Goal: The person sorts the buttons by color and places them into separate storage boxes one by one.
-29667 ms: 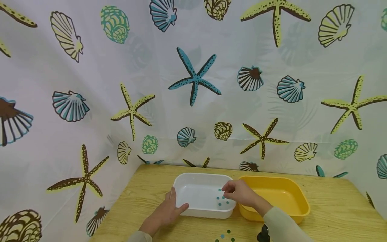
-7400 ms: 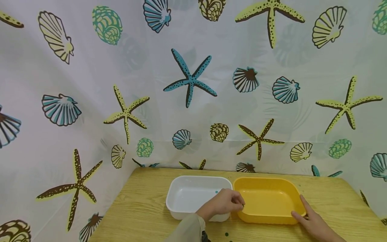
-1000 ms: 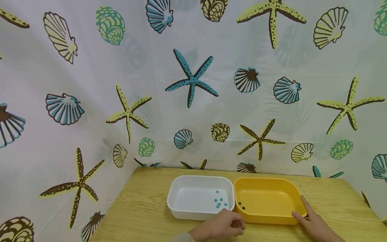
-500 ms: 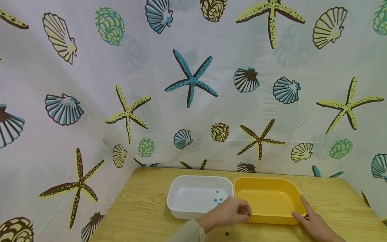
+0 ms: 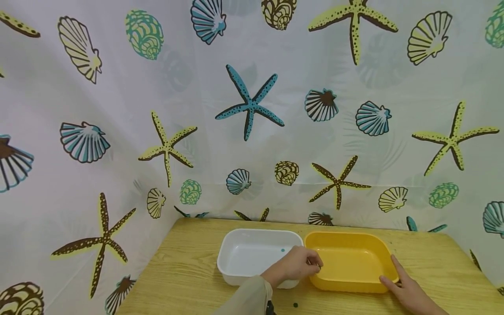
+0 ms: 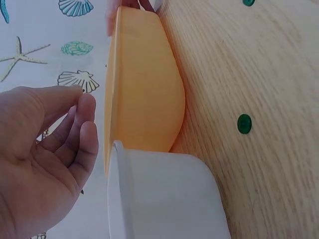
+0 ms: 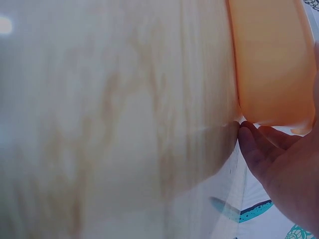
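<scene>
My left hand (image 5: 296,264) reaches over the place where the white tub (image 5: 236,278) and the yellow tub (image 5: 354,286) meet. Its thumb and fingertips come together near the yellow tub's left rim, pinching what looks like a small dark-green button (image 6: 83,91), mostly hidden by the fingers. My right hand (image 5: 409,288) holds the yellow tub's front right corner, thumb at the front and fingers along the side. A teal button (image 5: 282,250) shows inside the white tub; my left hand covers the area beside it. On the table lies a dark-green button (image 5: 295,305).
Both tubs stand side by side on a wood-grain table (image 5: 193,258). In the left wrist view another green button (image 6: 248,2) lies on the table, cut by the frame's top. A curtain (image 5: 220,153) printed with shells and starfish hangs behind the table.
My left hand has risen from the table in front to above the tubs' meeting rims. Much earlier, my right hand was over the white tub and my left held it. Fewer buttons show on the table.
</scene>
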Demonstrator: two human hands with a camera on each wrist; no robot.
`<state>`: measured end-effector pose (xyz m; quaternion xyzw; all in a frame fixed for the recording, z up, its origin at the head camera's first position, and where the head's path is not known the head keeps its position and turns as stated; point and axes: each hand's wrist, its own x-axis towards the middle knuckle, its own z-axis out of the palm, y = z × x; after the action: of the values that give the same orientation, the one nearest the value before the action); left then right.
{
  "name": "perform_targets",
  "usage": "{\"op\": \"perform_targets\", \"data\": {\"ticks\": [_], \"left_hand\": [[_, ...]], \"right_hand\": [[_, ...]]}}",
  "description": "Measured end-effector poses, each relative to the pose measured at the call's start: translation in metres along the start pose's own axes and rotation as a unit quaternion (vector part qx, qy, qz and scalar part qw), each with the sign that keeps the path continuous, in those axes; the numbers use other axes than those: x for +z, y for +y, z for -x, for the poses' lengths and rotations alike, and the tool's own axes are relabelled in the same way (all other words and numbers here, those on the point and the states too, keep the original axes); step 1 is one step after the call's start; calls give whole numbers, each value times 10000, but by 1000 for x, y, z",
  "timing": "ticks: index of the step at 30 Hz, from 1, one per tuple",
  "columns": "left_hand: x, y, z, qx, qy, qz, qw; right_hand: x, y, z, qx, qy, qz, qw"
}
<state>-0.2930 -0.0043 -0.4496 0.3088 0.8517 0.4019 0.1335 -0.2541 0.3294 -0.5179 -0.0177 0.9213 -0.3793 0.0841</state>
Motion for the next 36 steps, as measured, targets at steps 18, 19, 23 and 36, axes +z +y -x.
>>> {"op": "perform_targets", "data": {"ticks": [18,19,23,36], "left_hand": [[-1,-8,-23,-260,412,-28,9988],[0,-9,-24,-249,452,-42,9987],[3,-13,-28,-248,572,-18,9981],[6,-18,-33,-550,731,307,9953]], "right_hand": [[0,-5,0,37,18,128,9999],[0,-5,0,47,11,114,9999],[-1,-5,0,42,-4,96,9999],[0,-2,2,-41,28,109,9999]]}}
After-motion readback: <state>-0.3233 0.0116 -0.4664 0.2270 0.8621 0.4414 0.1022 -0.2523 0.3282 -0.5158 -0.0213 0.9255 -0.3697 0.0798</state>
